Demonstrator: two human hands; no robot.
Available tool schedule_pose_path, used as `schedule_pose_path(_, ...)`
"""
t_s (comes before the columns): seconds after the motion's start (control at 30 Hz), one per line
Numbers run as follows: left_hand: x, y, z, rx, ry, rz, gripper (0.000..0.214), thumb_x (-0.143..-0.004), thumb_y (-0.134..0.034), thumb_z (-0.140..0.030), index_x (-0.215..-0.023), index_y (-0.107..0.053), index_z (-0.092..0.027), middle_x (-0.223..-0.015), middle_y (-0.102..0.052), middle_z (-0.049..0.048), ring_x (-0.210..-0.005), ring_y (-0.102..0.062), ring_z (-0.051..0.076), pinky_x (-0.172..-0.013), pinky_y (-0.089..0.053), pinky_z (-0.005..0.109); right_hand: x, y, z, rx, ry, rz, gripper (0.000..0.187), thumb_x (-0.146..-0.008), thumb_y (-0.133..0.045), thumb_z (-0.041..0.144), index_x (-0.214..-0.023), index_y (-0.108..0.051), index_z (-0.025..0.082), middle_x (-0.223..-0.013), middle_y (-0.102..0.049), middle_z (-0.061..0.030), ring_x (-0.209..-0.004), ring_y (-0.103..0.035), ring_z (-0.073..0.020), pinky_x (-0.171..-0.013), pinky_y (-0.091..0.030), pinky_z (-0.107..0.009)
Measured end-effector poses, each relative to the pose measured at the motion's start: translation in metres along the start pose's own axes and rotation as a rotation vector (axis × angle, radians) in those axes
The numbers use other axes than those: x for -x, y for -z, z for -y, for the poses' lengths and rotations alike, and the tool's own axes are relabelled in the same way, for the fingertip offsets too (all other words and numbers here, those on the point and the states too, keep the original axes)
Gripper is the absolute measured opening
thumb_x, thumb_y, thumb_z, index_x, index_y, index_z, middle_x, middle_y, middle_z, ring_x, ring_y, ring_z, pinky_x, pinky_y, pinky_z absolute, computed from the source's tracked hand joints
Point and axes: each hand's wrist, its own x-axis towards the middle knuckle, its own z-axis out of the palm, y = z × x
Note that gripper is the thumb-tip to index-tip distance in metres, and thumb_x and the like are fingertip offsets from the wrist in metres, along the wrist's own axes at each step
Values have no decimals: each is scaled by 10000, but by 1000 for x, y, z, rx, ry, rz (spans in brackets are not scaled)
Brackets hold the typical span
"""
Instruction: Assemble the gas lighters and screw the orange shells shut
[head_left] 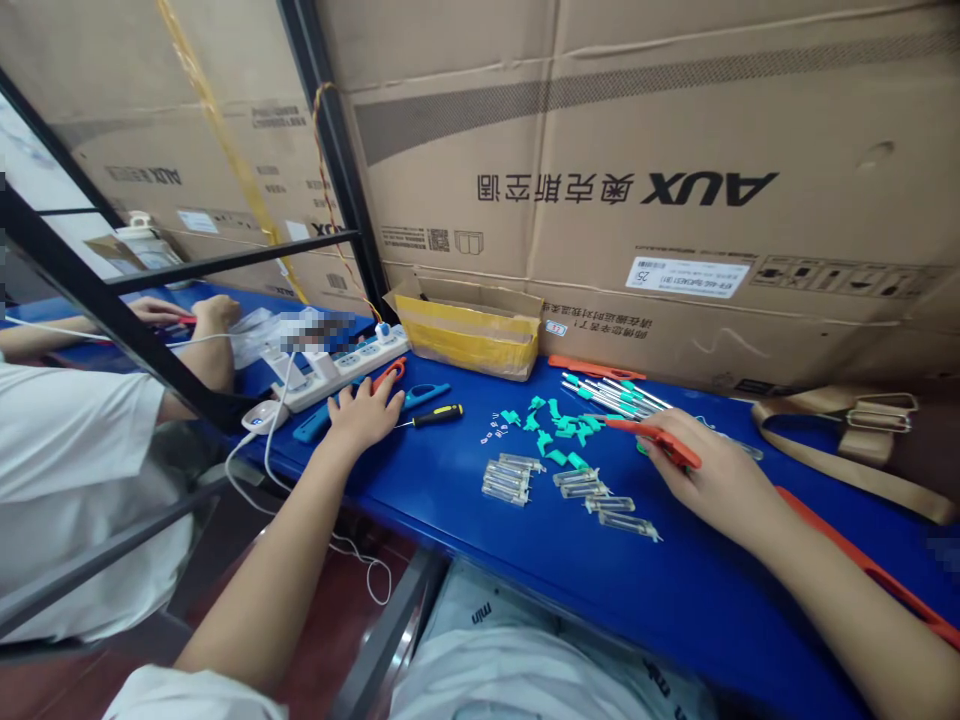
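Note:
My left hand [365, 414] has its fingers spread over the tools at the table's left, touching or just above an orange-handled tool [390, 377] and a flat blue tool [426, 395]. A black and yellow screwdriver [439, 416] lies beside its fingertips. My right hand [709, 475] is closed on an orange tool [667, 440] with a thin tip pointing left at the green plastic pieces [570, 430]; its exact kind is unclear. In front of these lie two groups of clear small tubes [506, 480], and tiny pale bits [495, 430] are scattered nearby.
Silver rods with green fittings [622, 395] lie behind the green pieces. A yellow-taped carton [465, 335] and a power strip [337, 372] stand at the back. A webbing strap [855, 455] lies right. Another person's hands [214, 312] work beyond the black frame [349, 160].

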Motion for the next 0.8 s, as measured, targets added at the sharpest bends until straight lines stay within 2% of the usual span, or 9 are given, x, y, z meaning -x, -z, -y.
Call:
schedule_pose_path(0.07, -1, -4, -8, 0, -45, 15, 550, -1022, -418, -520, -1527, -459, -305, -1597, -408, 156, -1427, -397, 449, -1139, -280, 703, 0, 0, 0, -13, 3, 8, 142, -1029, -453, 298, -1082, -572, 241, -1055, -684, -83, -940, -692, -245, -771, -546, -363)
schedule_pose_path(0.2, 2, -5, -25, 15, -200, 26, 474, -981, -622, -410, -1397, -547, -196, -1487, -508, 131, -1320, -529, 315, -1100, -439, 592, 2, -2, 1, -29, -41, 43, 150, -1032, -449, 308, -1115, -560, 249, -1096, -677, -82, -991, -681, -248, -811, -548, -377)
schedule_pose_path(0.27, 3, -2, -29, 26, -273, 41, 468, -1003, -576, -405, -1425, -546, -206, -1516, -496, 133, -1370, -503, 316, -1135, -417, 548, 3, -2, 0, -37, -50, 54, 164, -1035, -443, 310, -1136, -559, 252, -1110, -674, -79, -1001, -678, -246, -817, -548, -378)
schedule_pose_path(0.37, 1, 4, -27, 23, -295, 64, 568, -1026, -441, -485, -1544, -451, -254, -1636, -365, 143, -1503, -352, 361, -1207, -309, 513, 3, -1, -1, -50, -40, 55, 169, -1036, -440, 300, -1140, -563, 249, -1107, -672, -75, -991, -677, -237, -818, -546, -369)
schedule_pose_path(0.5, -7, 7, -18, -27, -213, 122, 863, -884, -469, -767, -1604, -326, -312, -1684, -232, 185, -1504, -215, 547, -1160, -222, 690, 2, 2, -2, -60, -43, 50, 165, -1036, -448, 298, -1135, -570, 245, -1094, -672, -70, -972, -675, -226, -817, -539, -356)
schedule_pose_path(0.57, -9, 5, -17, -49, -203, 164, 939, -831, -464, -837, -1610, -286, -345, -1691, -206, 180, -1499, -205, 564, -1153, -221, 692, 2, 2, -2, -61, -46, 54, 167, -1039, -445, 305, -1130, -572, 246, -1082, -673, -66, -953, -674, -222, -799, -535, -350)
schedule_pose_path(0.67, -7, 5, -15, -70, -234, 205, 924, -849, -402, -847, -1621, -225, -370, -1706, -165, 153, -1515, -199, 533, -1163, -233, 658, 3, 2, -2, -48, -38, 55, 161, -1042, -439, 317, -1110, -565, 243, -1071, -672, -68, -945, -670, -227, -785, -527, -350)
schedule_pose_path(0.8, 6, 8, -10, -77, -340, 237, 791, -934, -319, -767, -1621, -219, -386, -1713, -170, 99, -1529, -214, 486, -1171, -248, 621, 4, 1, -3, -48, -34, 69, 157, -1041, -440, 319, -1118, -553, 241, -1086, -663, -74, -970, -660, -237, -812, -519, -362)
